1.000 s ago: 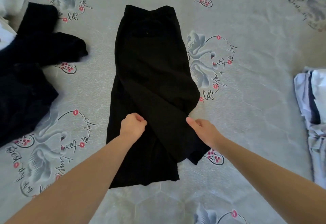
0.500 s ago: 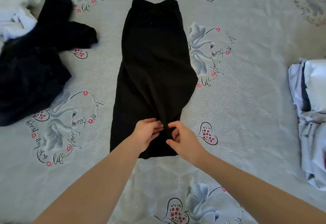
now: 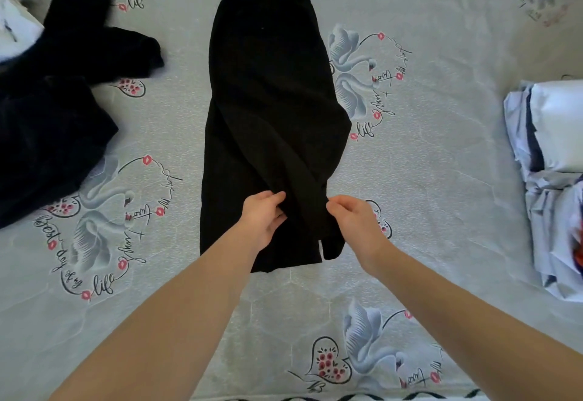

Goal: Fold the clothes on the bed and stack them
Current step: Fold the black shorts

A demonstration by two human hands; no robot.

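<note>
A pair of black trousers (image 3: 268, 110) is lying lengthwise in the middle of the bed sheet (image 3: 441, 164), waistband at the far end. The left hand (image 3: 263, 219) is resting on the near part, fingers curling into the cloth. The right hand (image 3: 355, 222) is pinching a diagonal fold at the trousers' right edge. A dark heap (image 3: 53, 110) is lying at the left, pale folded clothes (image 3: 549, 161) at the right.

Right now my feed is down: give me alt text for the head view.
Both hands work the near end of a long black garment laid flat on a swan-print bed sheet: left hand grips the fabric, right hand pinches its edge. Dark clothes lie left, pale folded ones right.
</note>
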